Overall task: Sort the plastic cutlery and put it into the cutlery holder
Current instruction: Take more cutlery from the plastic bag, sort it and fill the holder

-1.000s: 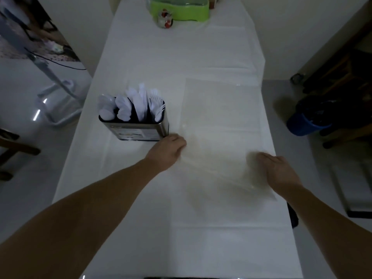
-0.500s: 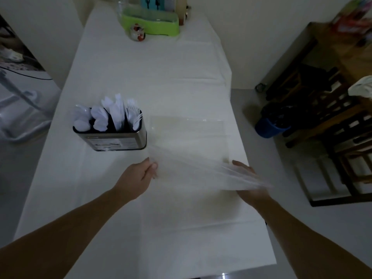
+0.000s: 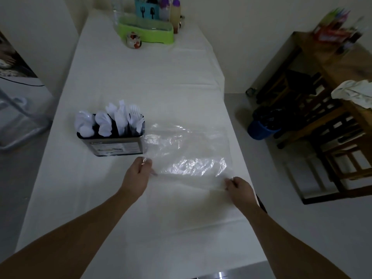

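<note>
The cutlery holder stands on the white table, filled with sorted white plastic cutlery. Just right of the holder, your left hand pinches one near corner of a clear plastic bag. Farther right of the holder, your right hand pinches the other near corner.

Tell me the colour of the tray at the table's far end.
Lime green tray, seen in the head view.

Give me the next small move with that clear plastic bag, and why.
Probably lift the bag off the table and set it aside. All the cutlery seen already stands sorted in the holder, the bag looks empty, and both the left hand and right hand pinch its near corners.
</note>
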A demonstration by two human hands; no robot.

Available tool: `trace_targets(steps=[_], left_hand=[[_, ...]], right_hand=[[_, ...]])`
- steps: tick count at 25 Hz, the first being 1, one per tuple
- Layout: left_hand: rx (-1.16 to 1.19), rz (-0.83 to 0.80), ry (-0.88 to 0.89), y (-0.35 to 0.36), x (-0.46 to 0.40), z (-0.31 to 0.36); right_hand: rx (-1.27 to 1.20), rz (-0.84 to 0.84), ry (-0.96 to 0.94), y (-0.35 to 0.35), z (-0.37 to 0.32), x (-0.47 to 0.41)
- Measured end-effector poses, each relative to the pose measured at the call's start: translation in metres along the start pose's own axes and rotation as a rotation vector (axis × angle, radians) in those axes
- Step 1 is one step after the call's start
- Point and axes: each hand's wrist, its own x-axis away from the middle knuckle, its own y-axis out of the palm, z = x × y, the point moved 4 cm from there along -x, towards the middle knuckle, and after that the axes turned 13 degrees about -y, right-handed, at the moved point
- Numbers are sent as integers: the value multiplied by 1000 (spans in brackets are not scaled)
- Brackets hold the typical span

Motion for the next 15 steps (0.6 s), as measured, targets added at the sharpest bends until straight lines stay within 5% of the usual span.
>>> trace_targets(steps=[4, 11, 15], left_hand=[[75, -14, 11, 5, 1, 7], [-167, 15, 120, 14, 3, 23], [-284, 75, -39, 23, -22, 9]], right_hand=[[56, 28, 81, 8, 5, -1], [2, 137, 153, 15, 7, 7], [-32, 181, 206, 14, 10, 10]])
